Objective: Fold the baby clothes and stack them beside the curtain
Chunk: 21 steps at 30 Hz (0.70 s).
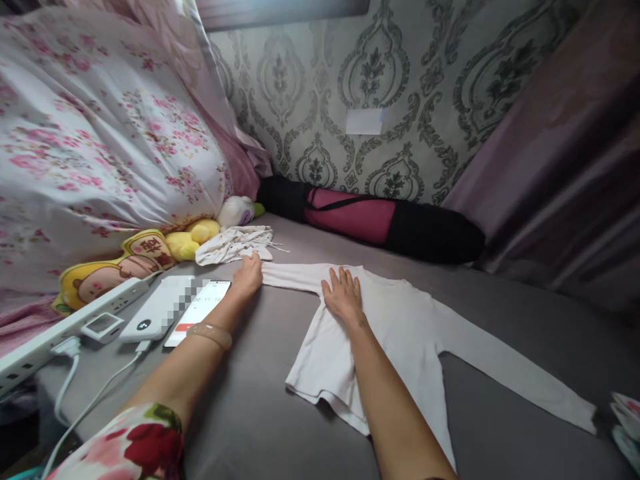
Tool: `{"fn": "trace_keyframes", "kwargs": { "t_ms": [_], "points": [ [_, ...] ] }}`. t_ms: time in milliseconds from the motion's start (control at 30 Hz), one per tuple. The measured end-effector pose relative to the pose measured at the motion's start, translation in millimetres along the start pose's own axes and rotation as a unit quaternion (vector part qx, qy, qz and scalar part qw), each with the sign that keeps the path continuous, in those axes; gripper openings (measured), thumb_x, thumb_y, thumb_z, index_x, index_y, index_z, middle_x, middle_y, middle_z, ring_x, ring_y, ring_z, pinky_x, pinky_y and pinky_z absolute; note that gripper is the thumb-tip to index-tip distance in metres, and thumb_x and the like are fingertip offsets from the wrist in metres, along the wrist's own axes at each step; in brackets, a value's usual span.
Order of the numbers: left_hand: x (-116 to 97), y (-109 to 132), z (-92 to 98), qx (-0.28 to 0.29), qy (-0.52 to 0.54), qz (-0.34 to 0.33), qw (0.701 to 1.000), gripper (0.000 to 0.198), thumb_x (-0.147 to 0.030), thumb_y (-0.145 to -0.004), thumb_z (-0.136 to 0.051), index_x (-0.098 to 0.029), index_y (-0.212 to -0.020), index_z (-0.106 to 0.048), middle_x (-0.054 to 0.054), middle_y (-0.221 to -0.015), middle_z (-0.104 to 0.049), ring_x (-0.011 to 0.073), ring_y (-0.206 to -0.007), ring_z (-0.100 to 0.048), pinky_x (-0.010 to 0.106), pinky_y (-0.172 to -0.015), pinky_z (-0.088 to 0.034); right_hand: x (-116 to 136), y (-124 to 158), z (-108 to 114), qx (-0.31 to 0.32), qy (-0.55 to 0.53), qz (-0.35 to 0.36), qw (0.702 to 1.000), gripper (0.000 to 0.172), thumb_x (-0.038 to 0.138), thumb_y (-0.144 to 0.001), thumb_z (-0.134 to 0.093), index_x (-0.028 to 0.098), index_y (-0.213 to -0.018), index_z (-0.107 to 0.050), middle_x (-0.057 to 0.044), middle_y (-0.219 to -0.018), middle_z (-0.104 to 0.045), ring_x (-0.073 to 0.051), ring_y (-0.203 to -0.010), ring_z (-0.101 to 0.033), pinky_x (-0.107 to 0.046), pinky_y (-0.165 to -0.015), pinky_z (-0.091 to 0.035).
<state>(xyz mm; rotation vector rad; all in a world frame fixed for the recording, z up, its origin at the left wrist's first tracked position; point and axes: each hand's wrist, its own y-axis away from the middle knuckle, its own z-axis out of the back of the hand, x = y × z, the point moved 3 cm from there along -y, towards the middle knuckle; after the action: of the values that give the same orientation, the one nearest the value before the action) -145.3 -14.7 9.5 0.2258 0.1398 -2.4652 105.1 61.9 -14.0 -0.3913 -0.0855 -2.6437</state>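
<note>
A white long-sleeved shirt (400, 333) lies spread on a grey sheet, one sleeve reaching left and the other stretching down to the right. My left hand (248, 273) grips the cuff end of the left sleeve, its fingers closed around the fabric. Flat on the shirt near the left shoulder rests my right hand (344, 295), fingers spread and holding nothing. Just behind my left hand sits a crumpled white dotted cloth (233, 245) with thin strings. The shirt's lower hem is partly hidden by my right forearm.
At left are a white power strip (90, 320), a power bank (157, 310) with a cable, and a phone (203, 310). Yellow plush toys (193, 240) line the floral curtain (110, 133). A black and pink roll bag (350, 217) lies along the wall. Folded fabric (627, 417) sits at far right.
</note>
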Motion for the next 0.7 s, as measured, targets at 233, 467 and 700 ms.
{"fn": "trace_keyframes", "kwargs": {
  "t_ms": [233,467,700],
  "points": [
    [-37,11,18.1,-0.125,-0.098,-0.051,0.986,0.042,-0.005,-0.083,-0.035,-0.007,-0.118,-0.057,0.027,-0.123,-0.056,0.038,-0.119,-0.051,0.053,-0.094,-0.039,2,1,1,0.004,-0.004,-0.005,1.0,0.062,0.049,-0.099,-0.023,0.02,-0.153,-0.028,-0.009,-0.161,-0.019,-0.025,-0.148,-0.011,-0.044,-0.117,-0.002],
    [-130,48,-18.6,0.011,0.068,-0.281,0.957,0.039,-0.012,-0.09,-0.039,-0.014,-0.125,-0.053,0.014,-0.115,-0.066,0.0228,-0.111,-0.06,0.034,-0.096,-0.042,0,0,-1,0.002,-0.002,0.002,1.0,0.059,0.043,-0.101,-0.017,0.021,-0.154,-0.026,-0.008,-0.161,-0.018,-0.024,-0.148,-0.01,-0.045,-0.117,-0.002],
    [-129,53,-56.7,0.004,0.057,-0.303,0.951,0.043,-0.02,-0.097,-0.033,-0.011,-0.137,-0.044,0.019,-0.148,-0.043,0.0256,-0.139,-0.037,0.043,-0.113,-0.03,0,-1,-1,-0.002,0.015,0.003,1.0,0.057,0.04,-0.101,-0.019,0.021,-0.153,-0.027,-0.008,-0.161,-0.02,-0.024,-0.147,-0.013,-0.044,-0.117,-0.004]
  ]
}}
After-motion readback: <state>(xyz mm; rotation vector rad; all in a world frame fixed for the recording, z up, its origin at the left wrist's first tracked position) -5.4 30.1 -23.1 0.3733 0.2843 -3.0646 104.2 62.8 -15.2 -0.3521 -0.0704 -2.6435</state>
